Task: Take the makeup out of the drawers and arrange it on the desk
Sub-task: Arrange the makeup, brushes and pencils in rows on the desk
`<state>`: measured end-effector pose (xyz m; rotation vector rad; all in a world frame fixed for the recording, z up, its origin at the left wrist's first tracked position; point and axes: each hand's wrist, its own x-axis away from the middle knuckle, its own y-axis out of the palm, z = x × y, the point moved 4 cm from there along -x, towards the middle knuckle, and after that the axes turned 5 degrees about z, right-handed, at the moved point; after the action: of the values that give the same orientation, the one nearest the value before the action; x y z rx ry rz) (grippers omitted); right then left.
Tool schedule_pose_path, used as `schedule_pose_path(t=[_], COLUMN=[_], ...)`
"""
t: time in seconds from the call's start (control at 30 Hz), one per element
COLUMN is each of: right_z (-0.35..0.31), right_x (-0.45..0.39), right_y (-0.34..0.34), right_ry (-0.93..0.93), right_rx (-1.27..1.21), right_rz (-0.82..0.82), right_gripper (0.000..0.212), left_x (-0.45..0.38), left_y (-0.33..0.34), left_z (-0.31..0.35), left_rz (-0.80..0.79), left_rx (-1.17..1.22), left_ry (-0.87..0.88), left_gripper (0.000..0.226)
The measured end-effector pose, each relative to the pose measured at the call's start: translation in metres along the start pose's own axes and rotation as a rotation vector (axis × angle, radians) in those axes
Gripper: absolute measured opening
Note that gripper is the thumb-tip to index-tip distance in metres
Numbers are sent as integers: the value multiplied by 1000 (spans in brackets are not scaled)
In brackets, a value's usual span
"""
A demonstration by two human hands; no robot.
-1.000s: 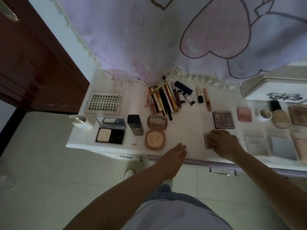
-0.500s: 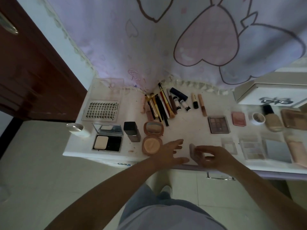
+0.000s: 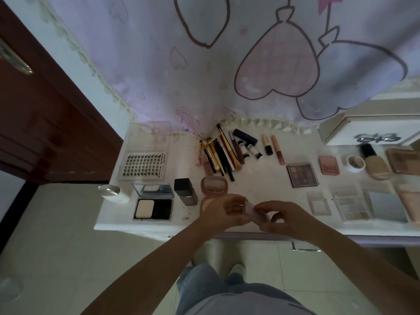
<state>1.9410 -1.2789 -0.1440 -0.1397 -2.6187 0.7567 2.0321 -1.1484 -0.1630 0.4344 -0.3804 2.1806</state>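
1. The left hand [image 3: 223, 211] and the right hand [image 3: 285, 215] meet over the near edge of the bench [image 3: 261, 185], both with fingers curled onto a small pinkish compact [image 3: 254, 210] held between them, clear of the surface. The left pinches its left end, the right its right end.
2. The compact looks like a thin, flat, hard plastic case; I judge it light and stiff, with a smooth shell that could slip from a loose pinch. Whether its lid is shut or partly lifted I cannot tell, since the fingers cover the seam.
3. Pressed powder inside such a case cracks if dropped, so it is best held by the two short edges, thumb on one face and fingers on the other, as now, and laid down flat.
4. Bare bench lies just beyond the hands, between the round compact [image 3: 213, 186], which lies open at the left, and the eyeshadow palette [image 3: 301, 175] at the right; that gap seems the natural place for it.
5. Nearby things are equally delicate: the black square compact [image 3: 153, 204] lies open with its mirror up, and the brushes and pencils [image 3: 223, 155] lie loose and would roll if nudged.
6. The drawer handle [image 3: 305, 249] shows below the bench edge; the drawer appears shut.
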Motion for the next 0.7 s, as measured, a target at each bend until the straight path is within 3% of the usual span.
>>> schedule_pose_path(t=[0.37, 0.7], right_z=[-17, -28], right_x=[-14, -12], right_y=[2, 7], right_ry=[36, 51], right_rx=[-242, -212], right_rz=[156, 174], right_gripper=[31, 29], left_x=[1, 5], left_y=[-15, -25], left_z=[15, 12], left_rz=[59, 13], left_rx=[62, 57], left_ry=[-30, -18], left_gripper=[48, 50])
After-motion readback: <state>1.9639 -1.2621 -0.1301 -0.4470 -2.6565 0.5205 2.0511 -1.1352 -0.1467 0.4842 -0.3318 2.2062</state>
